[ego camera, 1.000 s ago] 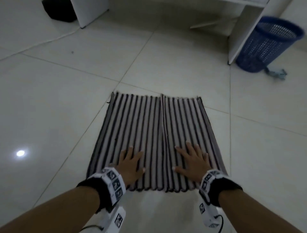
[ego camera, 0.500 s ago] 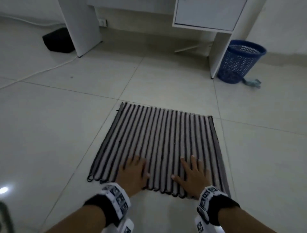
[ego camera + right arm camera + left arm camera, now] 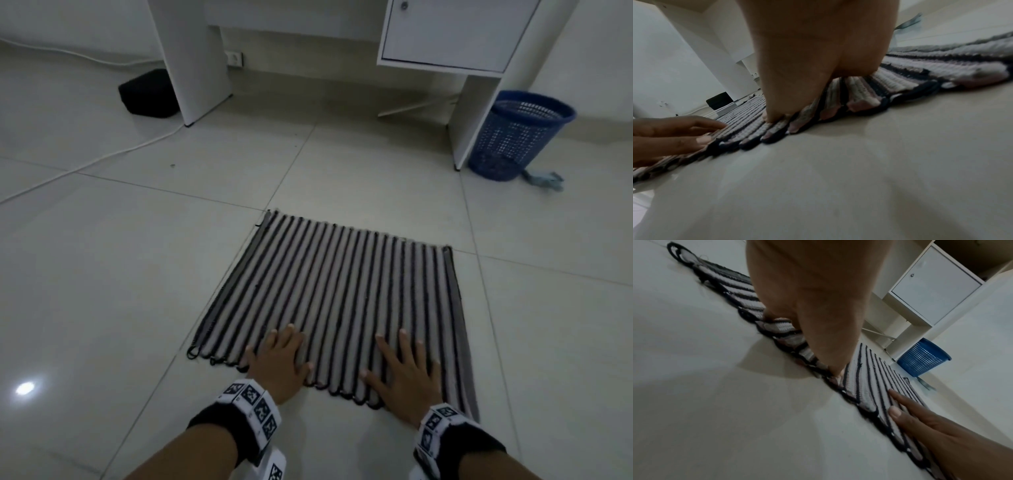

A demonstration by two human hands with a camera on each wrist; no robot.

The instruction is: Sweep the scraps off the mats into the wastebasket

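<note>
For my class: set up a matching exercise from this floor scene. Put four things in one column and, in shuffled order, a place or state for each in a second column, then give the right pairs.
Things:
1. striped mat
2. wastebasket
3. black box
4. left hand

Places or states:
A. stands beside the right leg of the white desk
B. lies on the floor left of the desk's left leg
C. lies spread flat on the tiled floor
D. rests with straight fingers on the mat's near edge

Pairs: 1-C, 2-A, 3-B, 4-D
</note>
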